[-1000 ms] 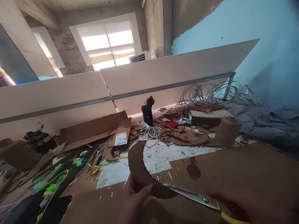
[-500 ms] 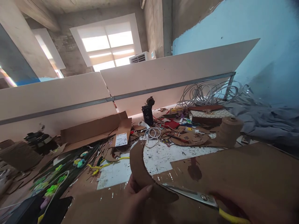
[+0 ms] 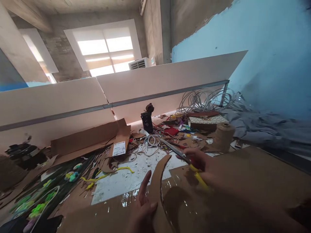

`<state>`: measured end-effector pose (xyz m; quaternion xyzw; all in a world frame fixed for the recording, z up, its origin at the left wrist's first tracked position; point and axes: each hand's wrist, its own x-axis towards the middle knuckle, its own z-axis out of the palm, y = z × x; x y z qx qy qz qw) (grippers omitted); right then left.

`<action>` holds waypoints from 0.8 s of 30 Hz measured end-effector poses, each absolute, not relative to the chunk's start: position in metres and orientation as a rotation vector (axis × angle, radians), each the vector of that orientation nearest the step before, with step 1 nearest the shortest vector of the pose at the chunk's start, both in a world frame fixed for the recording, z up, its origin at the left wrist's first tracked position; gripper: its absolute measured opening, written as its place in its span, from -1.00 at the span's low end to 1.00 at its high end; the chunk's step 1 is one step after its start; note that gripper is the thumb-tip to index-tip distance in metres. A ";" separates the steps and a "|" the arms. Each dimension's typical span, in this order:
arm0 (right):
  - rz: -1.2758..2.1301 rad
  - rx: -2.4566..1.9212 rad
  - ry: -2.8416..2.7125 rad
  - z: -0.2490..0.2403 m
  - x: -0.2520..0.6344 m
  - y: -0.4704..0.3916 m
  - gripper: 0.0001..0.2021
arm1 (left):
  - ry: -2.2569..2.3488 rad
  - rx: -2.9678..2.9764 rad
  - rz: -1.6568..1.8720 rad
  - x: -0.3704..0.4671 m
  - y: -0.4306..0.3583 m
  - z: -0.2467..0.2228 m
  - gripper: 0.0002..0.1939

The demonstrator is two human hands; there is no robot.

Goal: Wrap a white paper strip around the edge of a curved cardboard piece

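My left hand (image 3: 143, 207) holds a curved, crescent-like cardboard piece (image 3: 157, 184) near the bottom centre, thumb on its face and index finger raised beside it. To the right, my right hand (image 3: 198, 161) grips scissors (image 3: 176, 149) with yellow handles; the blades point up and left, apart from the piece. Beneath both hands lies a large cardboard sheet (image 3: 233, 181) with shiny tape strips. The lower end of the curved piece runs out of view at the bottom edge.
A twine cone (image 3: 224, 136), a patterned bag (image 3: 206, 120) and grey coiled strips (image 3: 201, 98) are at the right back. A black device (image 3: 147, 121) stands at centre back. Cardboard (image 3: 87, 139) and colourful yarn flowers (image 3: 73, 175) lie left.
The scissors have come off the cardboard's edge and moved up and away with my right hand. The curved piece has turned more upright in my left hand. The view has shifted slightly.
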<state>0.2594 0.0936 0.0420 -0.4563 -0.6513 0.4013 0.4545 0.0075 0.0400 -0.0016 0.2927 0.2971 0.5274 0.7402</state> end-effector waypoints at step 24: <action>1.351 -0.801 -1.119 0.006 0.220 0.104 -0.50 | 1.197 0.789 1.433 0.012 0.045 0.001 -0.63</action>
